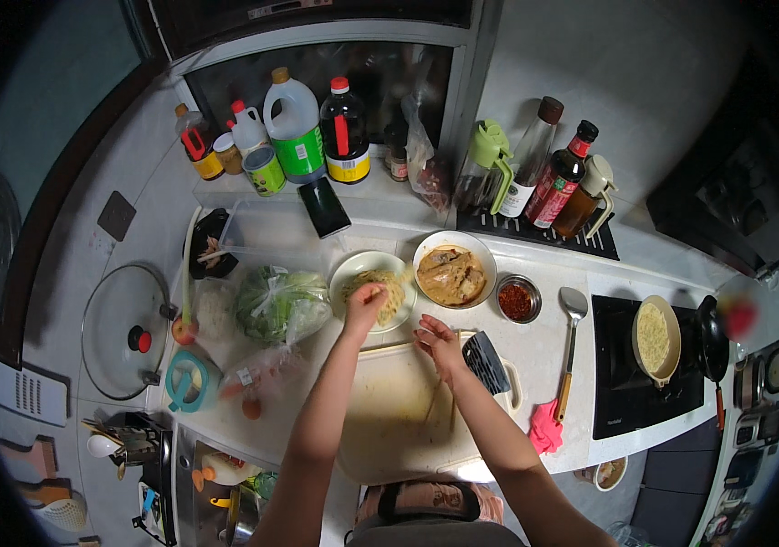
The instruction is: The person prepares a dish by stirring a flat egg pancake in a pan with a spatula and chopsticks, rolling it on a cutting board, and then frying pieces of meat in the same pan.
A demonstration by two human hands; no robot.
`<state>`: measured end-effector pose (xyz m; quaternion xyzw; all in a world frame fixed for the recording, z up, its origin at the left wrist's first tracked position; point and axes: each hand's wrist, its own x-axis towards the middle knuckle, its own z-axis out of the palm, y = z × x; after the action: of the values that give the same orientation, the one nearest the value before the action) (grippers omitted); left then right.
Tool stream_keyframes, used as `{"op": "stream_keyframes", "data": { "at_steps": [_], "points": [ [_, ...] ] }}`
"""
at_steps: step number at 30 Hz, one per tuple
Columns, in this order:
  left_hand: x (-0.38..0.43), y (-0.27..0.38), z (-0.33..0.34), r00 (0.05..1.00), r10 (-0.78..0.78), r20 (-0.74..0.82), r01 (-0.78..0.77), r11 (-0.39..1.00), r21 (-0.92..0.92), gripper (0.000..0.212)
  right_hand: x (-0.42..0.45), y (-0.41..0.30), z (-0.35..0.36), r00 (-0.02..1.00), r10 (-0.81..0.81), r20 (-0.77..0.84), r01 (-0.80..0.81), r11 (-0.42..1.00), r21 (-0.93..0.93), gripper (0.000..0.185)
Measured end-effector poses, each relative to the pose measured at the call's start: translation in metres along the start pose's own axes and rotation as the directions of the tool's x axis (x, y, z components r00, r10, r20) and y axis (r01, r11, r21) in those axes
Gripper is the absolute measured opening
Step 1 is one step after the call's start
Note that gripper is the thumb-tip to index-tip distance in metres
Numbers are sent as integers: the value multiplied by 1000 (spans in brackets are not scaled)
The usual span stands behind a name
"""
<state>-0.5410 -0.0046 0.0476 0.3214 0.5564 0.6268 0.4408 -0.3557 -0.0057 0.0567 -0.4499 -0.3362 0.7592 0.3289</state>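
Observation:
My left hand (pixel 366 309) is over the near edge of a pale plate (pixel 342 263) holding flat, yellowish cooked food (pixel 393 301). Its fingertips are bunched against the food; whether they pinch it I cannot tell. My right hand (pixel 441 345) hovers above the far edge of a cream cutting board (pixel 389 424), fingers slightly apart and holding nothing visible. Just right of it a dark-bladed cleaver (pixel 484 362) lies on the board, and thin chopsticks (pixel 453 410) lie beside it. Behind sits a white bowl (pixel 486 245) of sauced meat, next to a steel bowl of chili flakes (pixel 516 302).
A pan (pixel 675 342) with a pale pancake stands on the black cooktop (pixel 615 403) at right. A spatula (pixel 567 362) rests over a pink cloth (pixel 545 429). Bagged greens (pixel 277 304), a teal container (pixel 188 393) and a glass lid (pixel 113 328) are at left. Bottles (pixel 297 130) line the ledge.

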Motion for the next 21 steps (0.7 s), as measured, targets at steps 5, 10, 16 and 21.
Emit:
{"op": "stream_keyframes", "data": {
  "at_steps": [5, 10, 16, 21],
  "points": [
    [28, -44, -43, 968, -201, -152, 228, 956, 184, 39, -11, 15, -2, 997, 70, 43, -67, 996, -63, 34],
    [10, -63, -26, 964, 94, -248, -40, 975, 217, 30, -19, 25, -27, 989, 129, -77, -128, 992, 10, 23],
    [-40, -74, -14, 969, 152, -196, -103, 965, 240, 19, -2, 11, -49, 984, -14, -178, 51, 978, 201, 12],
    [-87, -72, -2, 992, 13, -127, 1, 994, 109, 17, 47, -25, -74, 942, -30, -336, 117, 963, 242, 37]
  ]
}}
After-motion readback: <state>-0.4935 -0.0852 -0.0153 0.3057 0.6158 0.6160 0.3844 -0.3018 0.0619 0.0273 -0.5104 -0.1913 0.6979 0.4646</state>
